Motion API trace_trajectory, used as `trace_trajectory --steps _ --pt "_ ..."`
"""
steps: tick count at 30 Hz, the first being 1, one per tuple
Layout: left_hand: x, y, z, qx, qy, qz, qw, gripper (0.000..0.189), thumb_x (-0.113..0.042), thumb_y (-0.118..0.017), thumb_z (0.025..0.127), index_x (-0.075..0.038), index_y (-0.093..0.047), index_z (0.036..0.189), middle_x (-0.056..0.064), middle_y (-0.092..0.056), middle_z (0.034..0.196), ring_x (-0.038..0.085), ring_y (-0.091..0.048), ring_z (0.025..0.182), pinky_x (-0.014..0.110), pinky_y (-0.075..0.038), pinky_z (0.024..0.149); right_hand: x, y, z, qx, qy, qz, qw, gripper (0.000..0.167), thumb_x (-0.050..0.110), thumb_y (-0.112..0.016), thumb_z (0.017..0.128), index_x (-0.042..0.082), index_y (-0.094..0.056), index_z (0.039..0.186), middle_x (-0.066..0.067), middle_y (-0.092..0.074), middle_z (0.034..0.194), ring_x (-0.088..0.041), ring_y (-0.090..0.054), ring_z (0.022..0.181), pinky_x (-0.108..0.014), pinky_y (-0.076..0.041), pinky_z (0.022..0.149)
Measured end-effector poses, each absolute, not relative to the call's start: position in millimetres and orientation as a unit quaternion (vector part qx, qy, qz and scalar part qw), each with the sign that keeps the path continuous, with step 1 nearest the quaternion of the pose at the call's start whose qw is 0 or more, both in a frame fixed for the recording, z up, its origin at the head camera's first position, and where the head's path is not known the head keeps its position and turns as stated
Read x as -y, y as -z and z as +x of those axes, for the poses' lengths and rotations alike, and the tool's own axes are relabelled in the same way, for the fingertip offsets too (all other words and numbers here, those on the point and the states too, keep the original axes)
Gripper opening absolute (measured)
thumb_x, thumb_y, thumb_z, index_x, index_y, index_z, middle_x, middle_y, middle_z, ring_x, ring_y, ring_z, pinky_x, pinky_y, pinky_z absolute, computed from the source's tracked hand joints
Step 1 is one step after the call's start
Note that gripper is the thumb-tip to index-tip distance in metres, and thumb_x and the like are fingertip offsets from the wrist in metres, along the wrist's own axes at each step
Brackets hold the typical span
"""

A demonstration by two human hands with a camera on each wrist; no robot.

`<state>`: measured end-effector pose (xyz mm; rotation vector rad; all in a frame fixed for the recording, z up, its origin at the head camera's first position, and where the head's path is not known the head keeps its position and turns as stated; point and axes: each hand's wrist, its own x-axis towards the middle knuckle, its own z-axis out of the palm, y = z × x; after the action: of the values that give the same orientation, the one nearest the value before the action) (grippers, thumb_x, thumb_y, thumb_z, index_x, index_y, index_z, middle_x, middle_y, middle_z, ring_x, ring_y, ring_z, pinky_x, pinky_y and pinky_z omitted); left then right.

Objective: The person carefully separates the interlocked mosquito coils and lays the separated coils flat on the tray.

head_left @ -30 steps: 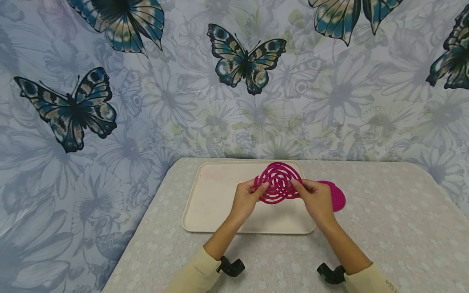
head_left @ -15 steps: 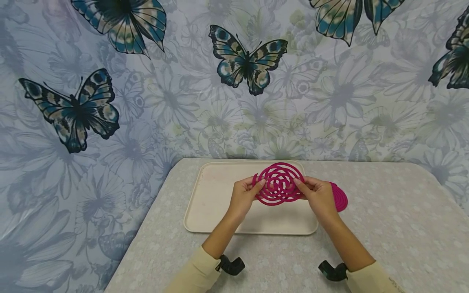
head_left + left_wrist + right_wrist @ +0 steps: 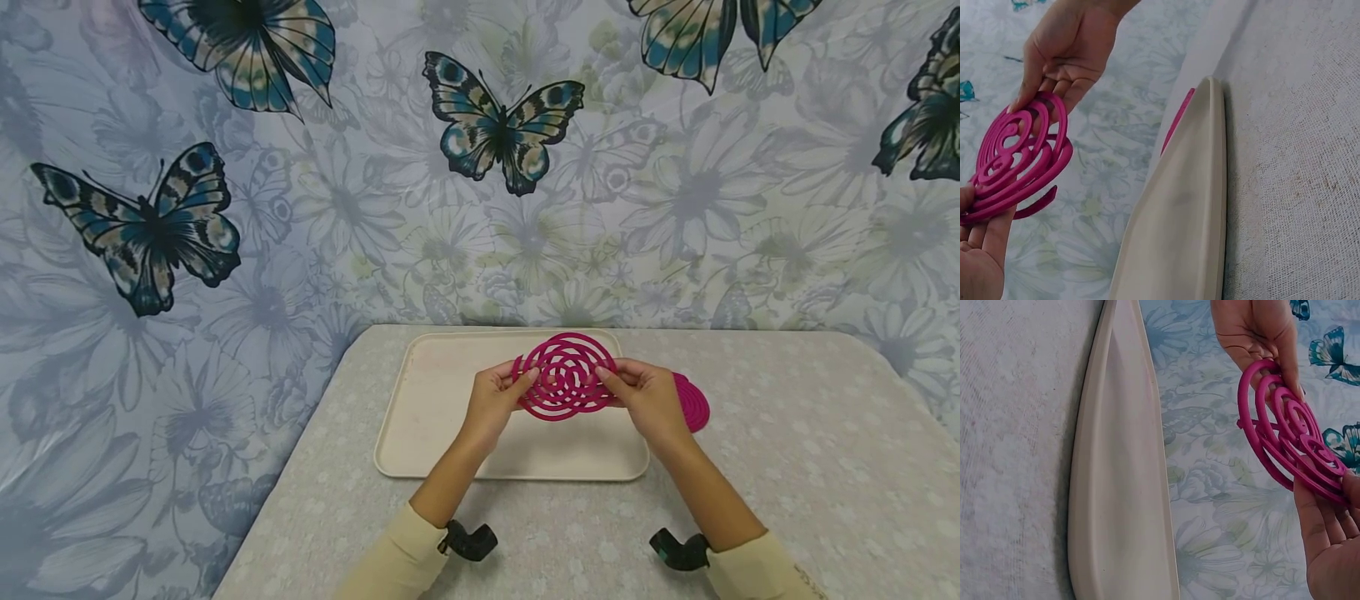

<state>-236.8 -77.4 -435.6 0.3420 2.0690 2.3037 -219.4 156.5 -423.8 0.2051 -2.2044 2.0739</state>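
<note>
Magenta openwork trivet (image 3: 567,375), so it appears, is held up in the air over the right part of a tray, tilted with one face toward the wearer. Behind everything spreads a floral backdrop (image 3: 390,217) printed with large butterflies. In front of it stands a counter (image 3: 810,450) under a pale patterned cover, and on that lies the shallow cream tray (image 3: 442,408). The trivet's looping strands keep their outline between two supports, so it is probably light and fairly springy, perhaps rubbery or felt-like, and unlikely to break. Single outer loops may flex or twist, so opposite rims, with several strands caught together, look the surest place to take hold. Both hands do this: the left hand (image 3: 491,402) pinches one side, thumb on the near face and fingers behind, and the right hand (image 3: 651,402) pinches the other likewise. Just past the right hand, a magenta disc (image 3: 695,404) of close rings lies partly hidden; whether it touches the tray I cannot tell. Smallest is a strand's free end (image 3: 1047,199), jutting out near the left hand and easy to snag.
</note>
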Motion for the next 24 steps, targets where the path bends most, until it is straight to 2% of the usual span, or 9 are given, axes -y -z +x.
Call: trace_trajectory --steps 8,18,24 --pt "80.4 435.3 -239.8 -0.658 -0.744 0.111 0.030 0.033 -0.019 -0.069 0.099 0.006 -0.068 0.120 0.018 -0.076 0.104 0.021 -0.075 0.092 0.035 -0.062 0.079 -161.2 421.6 -219.4 0.707 -0.704 0.059 0.028 0.037 0.020 -0.068 0.099 -0.012 -0.064 0.118 0.000 -0.078 0.092 -0.012 -0.075 0.083 -0.031 -0.062 0.076" --pt "79.8 434.9 -238.1 -0.660 -0.742 0.113 0.019 0.034 -0.021 -0.071 0.097 0.005 -0.069 0.119 0.016 -0.076 0.103 0.023 -0.075 0.093 0.035 -0.062 0.080 -160.7 420.4 -219.3 0.701 -0.710 0.061 0.029 0.032 0.015 -0.065 0.101 -0.014 -0.063 0.115 -0.002 -0.077 0.091 -0.012 -0.075 0.082 -0.031 -0.062 0.075" --pt "79.2 434.7 -237.6 -0.660 -0.744 0.103 0.004 0.031 -0.016 -0.071 0.097 0.005 -0.069 0.119 0.018 -0.075 0.105 0.022 -0.075 0.093 0.033 -0.062 0.080 -160.6 421.0 -219.4 0.698 -0.712 0.078 0.022 0.031 0.015 -0.064 0.102 -0.013 -0.061 0.114 -0.004 -0.078 0.093 -0.013 -0.076 0.084 -0.031 -0.062 0.077"
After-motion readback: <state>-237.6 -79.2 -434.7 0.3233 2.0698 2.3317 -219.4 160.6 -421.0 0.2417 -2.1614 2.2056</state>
